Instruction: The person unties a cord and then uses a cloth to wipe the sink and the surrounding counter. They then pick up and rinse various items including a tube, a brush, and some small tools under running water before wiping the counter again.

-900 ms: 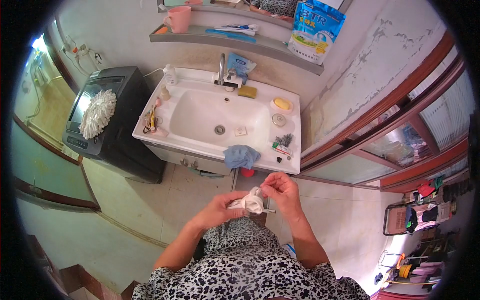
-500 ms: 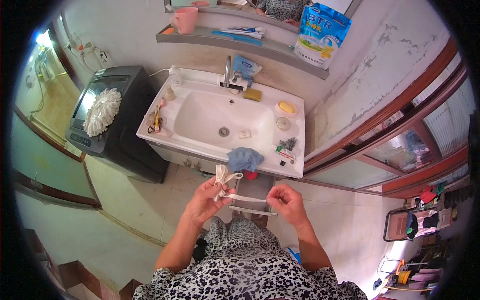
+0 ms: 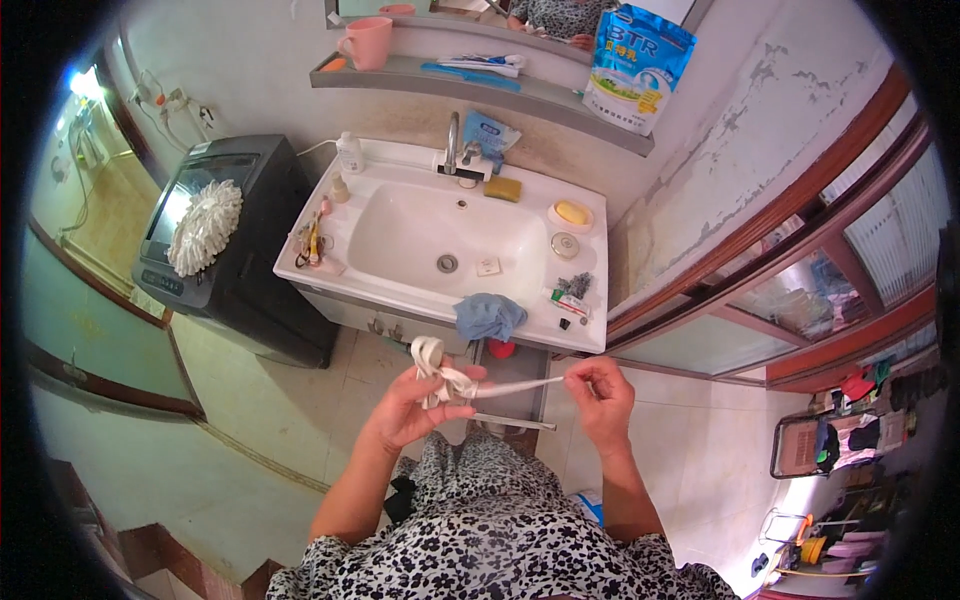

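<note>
A white cloth strap (image 3: 520,386) is stretched between my hands, in front of the sink. Its looped, bunched part lies in my left hand (image 3: 402,412), pinned by the thumb while the other fingers spread out. My right hand (image 3: 604,402) pinches the free end, pulling that stretch nearly straight. Just beyond the strap, a crumpled blue cloth (image 3: 490,316) hangs over the front rim of the white sink (image 3: 380,285). Below the rim, an open drawer (image 3: 520,400) shows partly behind my hands.
On the sink stand a faucet (image 3: 453,145), a sponge (image 3: 503,189) and yellow soap in a dish (image 3: 572,213). A dark washing machine (image 3: 275,235) at left bears a white mop head (image 3: 205,228). Above, a shelf (image 3: 410,84) holds a pink mug (image 3: 372,44) and a blue pouch (image 3: 640,70).
My right hand has moved right, drawing out a longer stretch of strap. My left hand's fingers have spread wider, and the loops in it have shifted slightly.
</note>
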Tool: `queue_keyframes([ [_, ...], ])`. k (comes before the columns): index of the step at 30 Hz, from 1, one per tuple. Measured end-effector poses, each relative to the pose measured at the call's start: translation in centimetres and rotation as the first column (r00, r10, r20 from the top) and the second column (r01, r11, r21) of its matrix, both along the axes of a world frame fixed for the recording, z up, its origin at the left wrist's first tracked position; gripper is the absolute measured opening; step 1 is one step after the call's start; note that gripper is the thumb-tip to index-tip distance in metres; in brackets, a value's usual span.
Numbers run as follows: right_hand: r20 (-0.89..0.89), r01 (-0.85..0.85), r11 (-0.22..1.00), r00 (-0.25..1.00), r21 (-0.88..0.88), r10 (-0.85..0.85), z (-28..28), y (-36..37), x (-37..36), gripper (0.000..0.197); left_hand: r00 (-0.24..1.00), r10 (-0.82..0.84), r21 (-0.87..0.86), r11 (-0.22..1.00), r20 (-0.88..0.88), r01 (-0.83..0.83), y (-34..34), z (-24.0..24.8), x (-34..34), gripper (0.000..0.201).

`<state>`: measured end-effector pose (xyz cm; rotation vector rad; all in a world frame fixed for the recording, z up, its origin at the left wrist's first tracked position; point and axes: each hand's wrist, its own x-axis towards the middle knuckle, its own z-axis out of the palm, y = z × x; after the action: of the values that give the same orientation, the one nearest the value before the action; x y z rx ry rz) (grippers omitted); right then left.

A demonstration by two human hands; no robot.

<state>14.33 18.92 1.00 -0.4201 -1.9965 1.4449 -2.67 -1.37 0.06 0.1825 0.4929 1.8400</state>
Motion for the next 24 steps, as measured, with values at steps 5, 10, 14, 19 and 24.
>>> queue_keyframes([
  [5,-0.125,0.157,0.984,0.978,-0.079,-0.166,1.1,0.2,0.1,0.017,0.945,-0.079,-0.221,0.975,-0.317,0.007,-0.2,-0.1,0.2,0.033],
  [10,-0.156,0.226,0.972,0.96,-0.06,-0.233,1.4,0.5,0.5,0.017,0.879,-0.128,-0.295,0.955,-0.46,-0.015,-0.4,-1.1,0.3,0.038],
  [14,-0.113,0.014,1.0,0.993,0.022,-0.011,1.0,0.6,1.7,0.013,0.949,0.092,-0.165,0.975,-0.301,-0.147,0.1,-0.8,0.7,0.031],
  [19,0.022,0.011,0.988,1.0,0.154,-0.015,0.4,0.4,1.7,0.013,0.991,0.117,0.08,0.989,0.065,-0.122,0.3,-0.9,0.6,0.027],
  [24,0.313,0.081,0.989,0.943,0.121,-0.116,1.4,0.1,0.7,0.02,0.99,0.132,0.072,0.988,0.042,-0.135,0.6,-1.8,0.9,0.026],
])
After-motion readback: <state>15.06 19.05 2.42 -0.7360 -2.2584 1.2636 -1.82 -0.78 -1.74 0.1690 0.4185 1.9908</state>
